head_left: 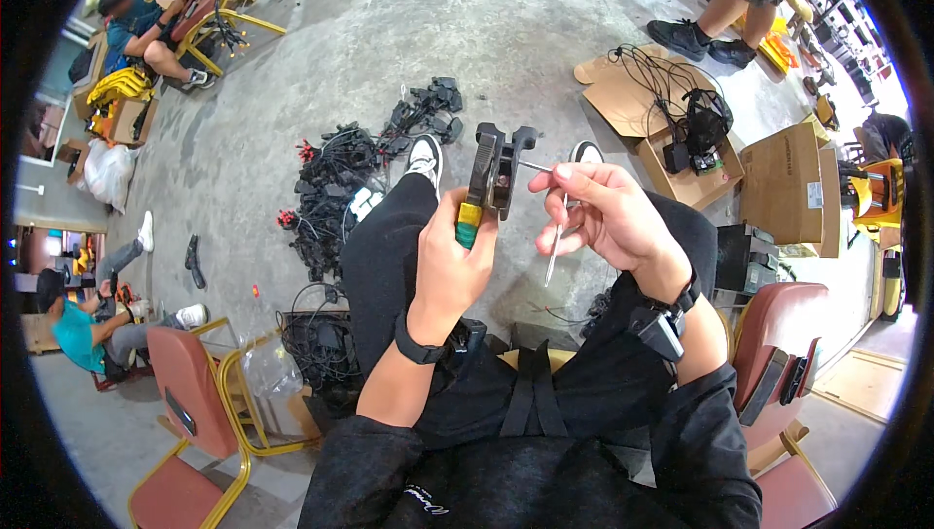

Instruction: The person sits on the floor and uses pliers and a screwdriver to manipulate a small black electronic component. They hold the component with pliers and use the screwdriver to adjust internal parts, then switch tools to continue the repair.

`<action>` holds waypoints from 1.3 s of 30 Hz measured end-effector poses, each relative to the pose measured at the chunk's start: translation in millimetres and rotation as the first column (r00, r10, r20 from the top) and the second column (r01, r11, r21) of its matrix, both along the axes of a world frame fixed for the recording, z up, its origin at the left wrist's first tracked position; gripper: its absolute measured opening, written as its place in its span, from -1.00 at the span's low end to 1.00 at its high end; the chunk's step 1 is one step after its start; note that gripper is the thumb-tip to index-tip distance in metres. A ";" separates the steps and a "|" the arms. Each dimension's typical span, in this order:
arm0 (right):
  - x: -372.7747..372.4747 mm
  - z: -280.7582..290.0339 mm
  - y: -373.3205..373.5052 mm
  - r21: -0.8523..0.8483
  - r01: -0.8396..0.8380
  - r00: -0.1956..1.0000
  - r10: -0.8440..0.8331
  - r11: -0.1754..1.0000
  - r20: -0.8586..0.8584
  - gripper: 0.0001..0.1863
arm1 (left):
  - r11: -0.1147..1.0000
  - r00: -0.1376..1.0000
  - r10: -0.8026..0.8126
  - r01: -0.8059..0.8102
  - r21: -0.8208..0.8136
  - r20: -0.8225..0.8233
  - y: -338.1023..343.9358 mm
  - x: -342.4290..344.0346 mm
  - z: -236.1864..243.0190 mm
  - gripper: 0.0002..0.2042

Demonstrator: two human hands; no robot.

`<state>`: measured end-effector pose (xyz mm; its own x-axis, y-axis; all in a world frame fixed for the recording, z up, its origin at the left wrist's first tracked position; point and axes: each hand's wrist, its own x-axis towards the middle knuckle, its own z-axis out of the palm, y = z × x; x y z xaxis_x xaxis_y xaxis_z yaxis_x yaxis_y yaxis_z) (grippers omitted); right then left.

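Note:
Up in front of my knees, my left hand [452, 262] is closed around a black forked part [501, 174]. Yellow and green material [469, 225] shows at its lower end by my thumb; I cannot tell whether it belongs to the same piece. To the right, my right hand [623, 213] pinches a thin metal rod [536, 167] between thumb and fingers, its tip at the right side of the black part. A second slim metal piece [554, 257] slants down from the same fingers; whether the two are joined is hidden.
Black cabled devices [336, 189] lie heaped on the floor ahead left. An open cardboard box [686, 179] with black cables stands ahead right, beside a taller carton [783, 184]. Red chairs [190, 388] flank me. People sit at the left; another person's legs [725, 18] are at upper right.

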<state>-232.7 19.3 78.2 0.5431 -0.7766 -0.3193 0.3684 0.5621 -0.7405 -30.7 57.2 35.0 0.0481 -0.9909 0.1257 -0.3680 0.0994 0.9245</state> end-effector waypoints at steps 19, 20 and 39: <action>15.9 -10.8 3.9 -0.927 -0.239 0.602 -0.705 0.291 -0.376 -0.77 | 0.970 0.889 -0.030 0.136 0.202 -0.456 -3.5 2.7 -5.4 -0.91; 16.5 -12.2 3.4 -0.931 -0.262 0.589 -0.722 0.255 -0.364 -0.76 | 0.969 0.887 -0.022 0.131 0.207 -0.461 -3.4 3.4 -6.1 -0.91; 15.2 -10.6 0.6 -0.921 -0.325 0.569 -0.733 0.214 -0.371 -0.74 | 1.000 1.000 -0.008 0.008 -0.015 -0.029 -2.5 6.1 -3.1 -0.76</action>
